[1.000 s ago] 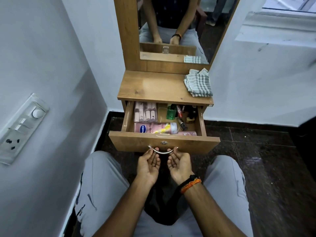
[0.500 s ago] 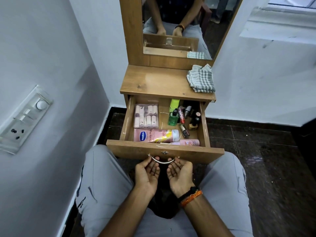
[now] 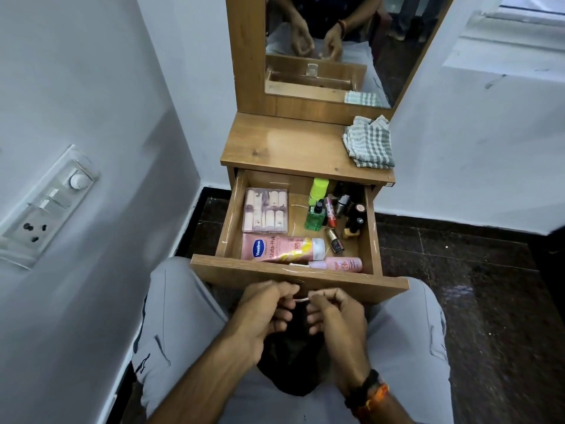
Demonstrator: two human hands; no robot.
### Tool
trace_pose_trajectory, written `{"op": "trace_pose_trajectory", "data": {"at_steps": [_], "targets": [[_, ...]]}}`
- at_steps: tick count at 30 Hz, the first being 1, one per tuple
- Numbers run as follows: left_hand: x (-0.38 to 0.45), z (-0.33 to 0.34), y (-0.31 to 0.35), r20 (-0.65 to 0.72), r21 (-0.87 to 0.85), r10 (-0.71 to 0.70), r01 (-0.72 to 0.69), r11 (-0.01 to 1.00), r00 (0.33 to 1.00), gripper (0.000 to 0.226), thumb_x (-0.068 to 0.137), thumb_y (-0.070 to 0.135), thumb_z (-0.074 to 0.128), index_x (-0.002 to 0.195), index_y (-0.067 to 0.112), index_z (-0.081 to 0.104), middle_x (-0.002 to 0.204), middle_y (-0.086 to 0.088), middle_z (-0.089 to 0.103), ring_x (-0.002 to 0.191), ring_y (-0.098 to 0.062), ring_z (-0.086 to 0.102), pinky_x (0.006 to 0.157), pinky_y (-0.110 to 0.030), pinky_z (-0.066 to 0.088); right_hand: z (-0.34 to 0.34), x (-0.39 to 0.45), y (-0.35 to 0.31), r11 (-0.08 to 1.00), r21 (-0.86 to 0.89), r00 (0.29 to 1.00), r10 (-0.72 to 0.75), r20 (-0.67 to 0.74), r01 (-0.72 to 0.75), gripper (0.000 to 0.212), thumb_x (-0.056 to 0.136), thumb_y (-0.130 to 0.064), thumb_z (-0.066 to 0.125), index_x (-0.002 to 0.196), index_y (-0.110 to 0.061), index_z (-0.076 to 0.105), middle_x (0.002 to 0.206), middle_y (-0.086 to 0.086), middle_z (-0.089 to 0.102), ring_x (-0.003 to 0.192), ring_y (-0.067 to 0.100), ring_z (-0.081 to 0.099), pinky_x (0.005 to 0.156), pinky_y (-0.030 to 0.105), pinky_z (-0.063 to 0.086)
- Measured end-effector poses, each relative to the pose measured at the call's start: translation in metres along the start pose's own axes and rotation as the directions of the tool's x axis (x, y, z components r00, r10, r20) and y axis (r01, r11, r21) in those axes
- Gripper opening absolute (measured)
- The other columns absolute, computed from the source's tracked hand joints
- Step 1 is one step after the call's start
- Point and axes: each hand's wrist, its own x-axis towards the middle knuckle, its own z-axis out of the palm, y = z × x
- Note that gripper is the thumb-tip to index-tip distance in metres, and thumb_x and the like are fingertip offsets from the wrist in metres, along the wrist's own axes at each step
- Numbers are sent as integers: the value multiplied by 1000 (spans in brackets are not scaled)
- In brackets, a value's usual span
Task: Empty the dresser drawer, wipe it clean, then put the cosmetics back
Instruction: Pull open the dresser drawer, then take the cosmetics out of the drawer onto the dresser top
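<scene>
Gripping the metal handle [image 3: 301, 298] with both curled hands, left [image 3: 265, 313] and right [image 3: 337, 316], the person holds the drawer [image 3: 232, 221] far out; the cosmetics [image 3: 333, 215] crowd its 2 o'clock corner, and further pulling may tip them.

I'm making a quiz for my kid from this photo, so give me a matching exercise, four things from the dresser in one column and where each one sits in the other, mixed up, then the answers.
Things:
1. checked cloth
2. Vaseline tube
3. clear case of small rolls
4. green bottle

Places:
A. drawer, back left
B. dresser top, right side
C. drawer, middle, standing upright
D. drawer, front left, lying on its side

Pairs: 1-B, 2-D, 3-A, 4-C
</scene>
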Motion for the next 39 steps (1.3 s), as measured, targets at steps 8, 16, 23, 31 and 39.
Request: {"op": "trace_pose_trajectory", "data": {"at_steps": [8,16,23,31,39], "targets": [[35,-4,91,-78,-72,293,-298,952,953,12,94,10,60,98,3,69,70,-4,62,54,-10,55,50,-23,46,39,59,-85,873,-241,900,-436,5,424,10,90,-14,66,83,-22,67,77,-5,69,72,12,68,70,36,60],[93,-9,107,-277,-31,236,-254,967,931,16,88,3,54,96,5,69,73,-4,68,60,-11,64,51,-22,49,100,135,-88,765,-534,932,-319,172,360,10,84,-7,61,81,-15,67,82,0,67,79,15,62,62,23,46],[113,-2,99,-246,50,166,-158,986,955,35,79,20,54,109,14,69,99,-10,73,89,-29,70,79,-49,61,122,152,-75,498,-810,931,-331,152,309,14,86,-9,59,97,-3,66,98,18,66,91,35,62,70,36,53],[130,1,94,-272,80,143,-126,989,952,42,79,32,53,114,16,68,102,-7,72,92,-27,68,83,-45,59,125,155,-72,562,-801,971,-221,96,207,19,97,-11,52,106,0,65,108,20,67,94,35,64,68,34,48],[148,-1,84,-288,70,151,-137,988,946,42,74,38,48,103,20,74,96,-6,74,91,-29,69,85,-50,58,142,166,-57,731,-673,992,-123,32,113,25,88,-35,61,91,-13,72,98,16,70,82,32,64,72,40,58]]}}
